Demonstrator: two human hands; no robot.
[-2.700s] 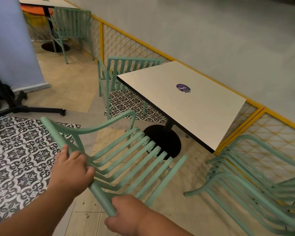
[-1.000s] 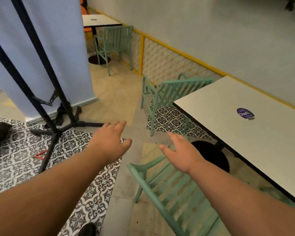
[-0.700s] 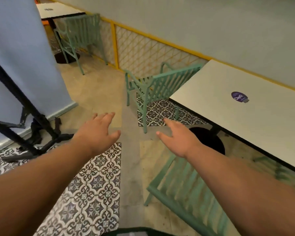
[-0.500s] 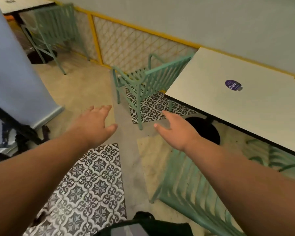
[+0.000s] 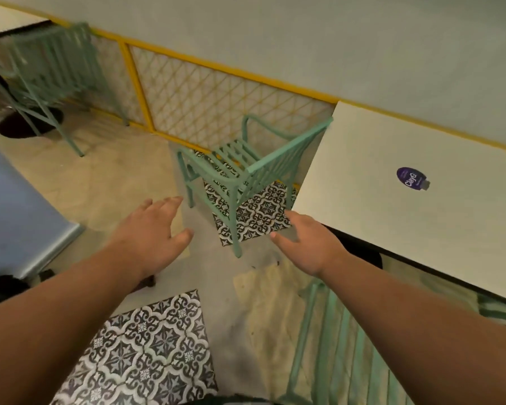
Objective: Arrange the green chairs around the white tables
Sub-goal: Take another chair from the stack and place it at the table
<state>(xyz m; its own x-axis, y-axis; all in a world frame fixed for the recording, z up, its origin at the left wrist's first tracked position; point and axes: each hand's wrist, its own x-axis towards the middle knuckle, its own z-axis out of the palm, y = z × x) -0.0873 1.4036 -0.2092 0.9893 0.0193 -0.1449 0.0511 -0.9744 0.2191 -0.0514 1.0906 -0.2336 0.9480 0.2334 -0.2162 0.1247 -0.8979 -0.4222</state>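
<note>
Green chair point(image 5: 246, 168) beside white table point(image 5: 392, 206), patterned floor tiles point(image 5: 146, 352), yellow fence point(image 5: 216, 92), both hands' fingers apart

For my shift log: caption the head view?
Both empty hands, left and right, reach toward green chair beside white table.

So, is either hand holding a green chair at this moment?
No: the left hand and right hand are both open and empty, short of the green chair ahead.
</note>
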